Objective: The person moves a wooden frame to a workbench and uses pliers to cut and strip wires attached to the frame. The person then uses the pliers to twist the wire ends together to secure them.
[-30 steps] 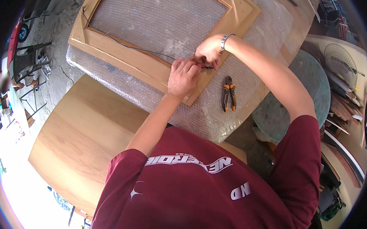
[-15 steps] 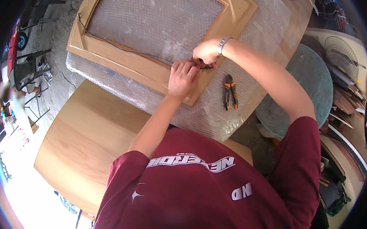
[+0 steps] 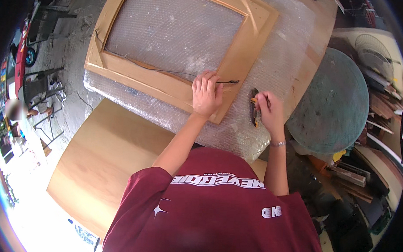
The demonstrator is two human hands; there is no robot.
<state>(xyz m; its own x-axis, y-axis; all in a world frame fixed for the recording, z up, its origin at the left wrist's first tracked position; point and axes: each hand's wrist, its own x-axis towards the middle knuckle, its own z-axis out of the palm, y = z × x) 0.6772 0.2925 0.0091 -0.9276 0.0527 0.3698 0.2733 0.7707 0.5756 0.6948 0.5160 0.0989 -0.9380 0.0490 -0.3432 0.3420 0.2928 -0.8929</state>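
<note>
A pale wooden frame (image 3: 239,56) lies on the bubble-wrapped tabletop. Along its near side runs a thin dark wire (image 3: 146,67), fixed at the far left; its dark twisted end sits on the right-hand rail. My left hand (image 3: 207,94) rests over the near right corner with bent fingers closed on the wire, which comes out on both sides of it. Right of the frame, my right hand (image 3: 271,112) has its fingers curled at the orange-and-black cutting pliers (image 3: 253,111), which still lie close to the wrap. Part of their handles is hidden by the fingers.
Bubble wrap (image 3: 284,49) covers the table. A curved wooden panel (image 3: 107,145) is at the near left. To the right stand a round green-grey tabletop (image 3: 331,104), a fan (image 3: 373,50) and stacked boards (image 3: 379,105). Chairs (image 3: 43,80) and a person (image 3: 17,113) are at far left.
My right hand has left the wire at the frame's corner and moved right and nearer, onto the pliers. My left hand stays by the wire, whose twisted end now shows.
</note>
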